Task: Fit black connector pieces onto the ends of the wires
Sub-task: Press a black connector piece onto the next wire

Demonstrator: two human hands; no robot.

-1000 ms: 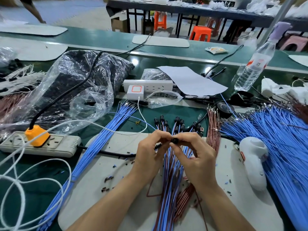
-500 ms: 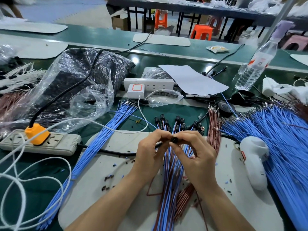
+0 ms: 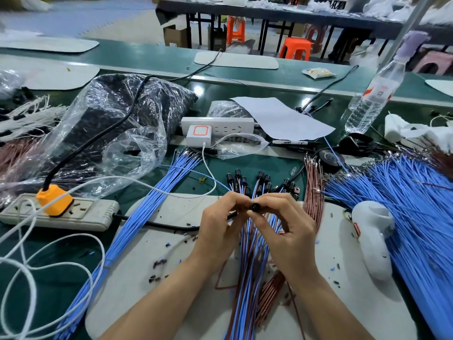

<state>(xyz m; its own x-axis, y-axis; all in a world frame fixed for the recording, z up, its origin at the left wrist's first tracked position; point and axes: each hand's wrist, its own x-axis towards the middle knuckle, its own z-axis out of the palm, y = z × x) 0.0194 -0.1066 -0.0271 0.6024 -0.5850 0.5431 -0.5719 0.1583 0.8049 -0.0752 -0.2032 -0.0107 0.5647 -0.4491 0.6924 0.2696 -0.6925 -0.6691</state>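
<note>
A small black connector piece (image 3: 255, 207) sits between the fingertips of both hands, above the middle of a grey mat (image 3: 152, 256). My right hand (image 3: 286, 231) pinches it from the right. My left hand (image 3: 220, 224) pinches a wire end against it from the left. Under the hands lies a bundle of blue and brown wires (image 3: 247, 278). Beyond my fingers, a fan of wire ends fitted with black connectors (image 3: 259, 182) points away from me.
Loose blue wires (image 3: 421, 217) pile at the right beside a white handheld tool (image 3: 372, 239). Another blue wire bundle (image 3: 147, 209) runs diagonally at the left. A power strip with an orange plug (image 3: 54, 209), a plastic bag (image 3: 110, 128) and a water bottle (image 3: 375, 94) stand around.
Both hands stay together on the connector with only slight finger shifts. Nothing else moved.
</note>
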